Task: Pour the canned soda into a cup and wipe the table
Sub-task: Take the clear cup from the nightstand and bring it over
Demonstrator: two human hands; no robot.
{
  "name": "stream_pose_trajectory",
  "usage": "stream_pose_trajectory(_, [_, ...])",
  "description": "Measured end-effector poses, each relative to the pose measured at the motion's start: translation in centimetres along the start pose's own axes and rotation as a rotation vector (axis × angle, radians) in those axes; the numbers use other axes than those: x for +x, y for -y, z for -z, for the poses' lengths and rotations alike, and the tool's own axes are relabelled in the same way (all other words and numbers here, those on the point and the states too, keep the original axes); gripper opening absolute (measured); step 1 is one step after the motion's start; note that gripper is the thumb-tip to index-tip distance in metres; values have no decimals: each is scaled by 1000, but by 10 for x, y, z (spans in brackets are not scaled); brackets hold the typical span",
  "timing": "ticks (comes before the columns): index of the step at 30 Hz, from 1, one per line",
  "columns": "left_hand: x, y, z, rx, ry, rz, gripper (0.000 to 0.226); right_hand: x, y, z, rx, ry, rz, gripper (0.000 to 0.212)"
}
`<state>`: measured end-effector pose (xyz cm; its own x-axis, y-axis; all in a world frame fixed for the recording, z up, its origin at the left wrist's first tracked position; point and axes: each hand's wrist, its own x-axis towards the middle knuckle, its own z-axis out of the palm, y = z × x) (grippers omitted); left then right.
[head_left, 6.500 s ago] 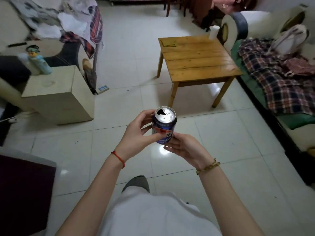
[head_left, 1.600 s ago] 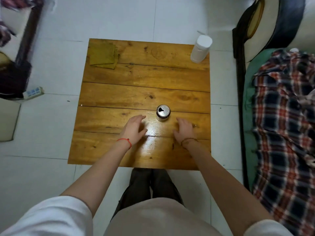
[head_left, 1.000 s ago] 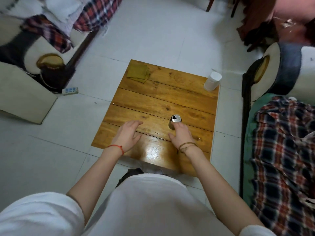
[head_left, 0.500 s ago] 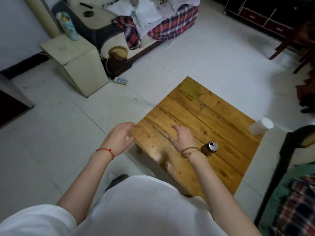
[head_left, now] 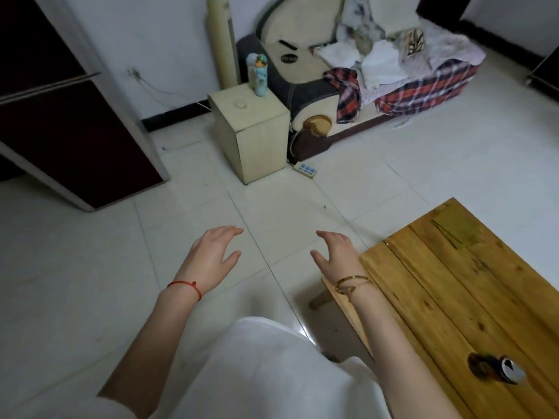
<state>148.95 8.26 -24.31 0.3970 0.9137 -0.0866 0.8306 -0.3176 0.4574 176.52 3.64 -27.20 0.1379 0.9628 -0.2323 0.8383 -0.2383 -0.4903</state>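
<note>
We see our left hand [head_left: 211,255] and right hand [head_left: 337,257] raised over the tiled floor [head_left: 90,267], fingers loosely spread and gently curved, holding nothing; the soda can [head_left: 499,370] stands on the wooden table [head_left: 453,297] near its right part, well apart from both hands, its label blurred; a folded olive cloth [head_left: 453,229] lies at the far corner; the table is cut off at the frame edge.

Can [head_left: 502,371] on table [head_left: 453,297]; cloth [head_left: 453,228] probably farther.
</note>
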Motion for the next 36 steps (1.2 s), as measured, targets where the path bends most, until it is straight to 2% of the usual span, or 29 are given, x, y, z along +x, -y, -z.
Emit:
stream_pose_trajectory(7, [14, 81, 46, -18, -34, 94, 45, 56, 72, -21, -40, 28, 73, 49])
stream_pose_trajectory(16, [63, 145, 76, -28, -97, 232, 44, 160, 139, -39, -106, 98, 184, 49])
stream_pose_trajectory(25, [186, 208, 137, -36, -173, 274, 45, 321, 219, -29, -137, 115, 295, 50])
stream_pose_trajectory(36, [359, 281, 217, -57, -253, 288, 45, 512, 308, 2, -111, 42, 372, 45])
